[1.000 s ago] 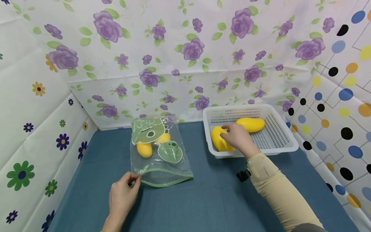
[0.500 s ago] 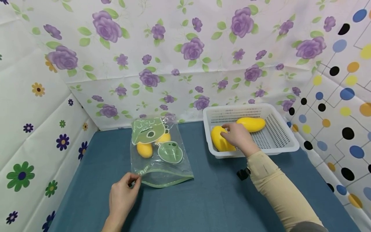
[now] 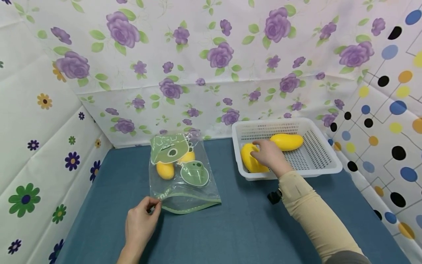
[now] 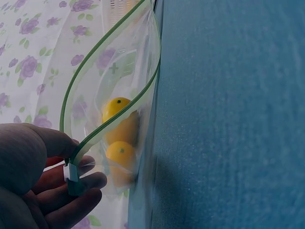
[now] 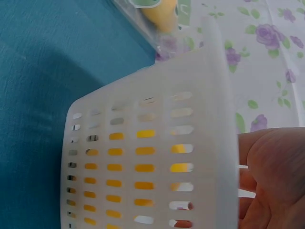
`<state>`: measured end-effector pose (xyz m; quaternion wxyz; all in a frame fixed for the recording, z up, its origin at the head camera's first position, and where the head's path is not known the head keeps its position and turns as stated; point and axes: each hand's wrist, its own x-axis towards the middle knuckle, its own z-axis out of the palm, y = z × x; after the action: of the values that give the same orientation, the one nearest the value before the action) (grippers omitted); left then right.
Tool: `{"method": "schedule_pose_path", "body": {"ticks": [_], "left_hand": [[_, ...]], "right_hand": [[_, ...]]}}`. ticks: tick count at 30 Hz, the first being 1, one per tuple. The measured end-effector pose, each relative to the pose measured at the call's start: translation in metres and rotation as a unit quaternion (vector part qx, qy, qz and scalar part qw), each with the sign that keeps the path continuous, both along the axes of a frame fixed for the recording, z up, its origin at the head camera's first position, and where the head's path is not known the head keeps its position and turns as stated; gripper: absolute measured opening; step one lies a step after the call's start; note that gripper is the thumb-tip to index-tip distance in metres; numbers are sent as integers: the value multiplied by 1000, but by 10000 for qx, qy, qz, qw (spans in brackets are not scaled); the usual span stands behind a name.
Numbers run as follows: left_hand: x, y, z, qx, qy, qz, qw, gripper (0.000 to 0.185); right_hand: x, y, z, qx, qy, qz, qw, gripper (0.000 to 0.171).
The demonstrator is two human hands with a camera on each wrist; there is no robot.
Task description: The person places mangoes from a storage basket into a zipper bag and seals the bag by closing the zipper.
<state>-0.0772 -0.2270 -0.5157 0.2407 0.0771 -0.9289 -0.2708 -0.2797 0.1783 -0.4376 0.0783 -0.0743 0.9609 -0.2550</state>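
— At the near-left end of the white slotted basket [image 3: 324, 156], the right hand [image 3: 271, 155] lies over a yellow mango [image 3: 248, 160], fingers curled onto its top. How would that fruit handle?

— Smooth-skinned and rounded, so likely a bit slippery; I judge it firm but bruisable. A wrap around its thick middle suits better than a fingertip pinch. A second mango [image 3: 286, 141] lies just behind it in the basket.

— And the other hand?

— Well apart, on the blue tabletop [image 3: 244, 227], the left hand [image 3: 140, 225] pinches the corner of a clear zip bag [image 3: 180, 172] by its slider [image 4: 71, 174], mouth gaping. That film is thin, limp and light. Two small yellow fruits [image 4: 121, 140] sit inside already.
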Motion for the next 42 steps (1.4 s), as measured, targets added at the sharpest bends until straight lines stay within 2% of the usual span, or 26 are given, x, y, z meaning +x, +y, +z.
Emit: {"method": "schedule_pose_path", "body": {"ticks": [5, 8, 24, 32, 42], "left_hand": [[0, -1, 0, 7, -34, 8, 10000, 15], [0, -2, 0, 16, -18, 8, 10000, 15], [3, -3, -4, 104, 50, -41, 9999, 15], [3, -3, -5, 120, -149, -17, 9998, 15], [3, -8, -6, -109, -224, -363, 9990, 14]], "right_hand": [[-2, -2, -4, 96, -24, 8, 10000, 75], [-3, -5, -6, 165, -35, 40, 9998, 80], [-8, -14, -12, 409, -167, 109, 9990, 84], [-9, -19, -15, 364, -198, 176, 9990, 81], [-10, -20, -27, 374, -253, 150, 9989, 81]]}}
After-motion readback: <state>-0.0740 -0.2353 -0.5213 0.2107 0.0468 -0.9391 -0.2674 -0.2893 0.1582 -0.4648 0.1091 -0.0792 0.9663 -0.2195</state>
